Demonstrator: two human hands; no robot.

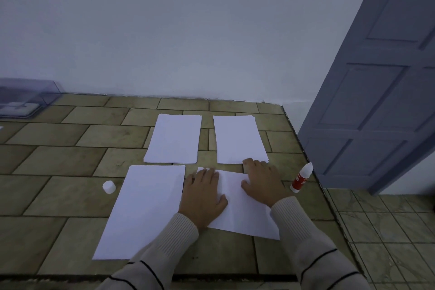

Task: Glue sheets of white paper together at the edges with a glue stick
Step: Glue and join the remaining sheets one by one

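Head view, sole entry. Item: my left hand (202, 198), flat and released, fingers straight, palm pressing the near-left part of a white sheet (247, 216) and grasping nothing. Item: my right hand (261, 183), likewise flat and unclenched, thumb on the same sheet, fingertips reaching past its far edge to about the near edge of the right-hand stack (240, 139); I cannot tell if they touch that stack. Item: a faint line runs down the sheet between my two hands; seam or fold, I cannot tell. Item: a single sheet (146, 209) lies just outside my left hand, close beside the pressed one. Item: a second stack (174, 139) sits beyond my left fingertips, apart from the first. Item: the glue stick (301, 178) stands slightly tilted just outside my right hand, near the edge of the tiled table (58, 160). Item: its white cap (109, 186) rests well out past my left hand, on the far side of the single sheet. Item: a clear plastic box (23, 96) far off to my left; a grey door (376, 77) off to my right. Hazards, as I judge them: uneven pressure from either palm could slide the paper and set the edges crooked; my right sleeve could tip the glue stick off the table; with its cap lying apart, the glue may dry; my right fingertips could drag the stack askew.
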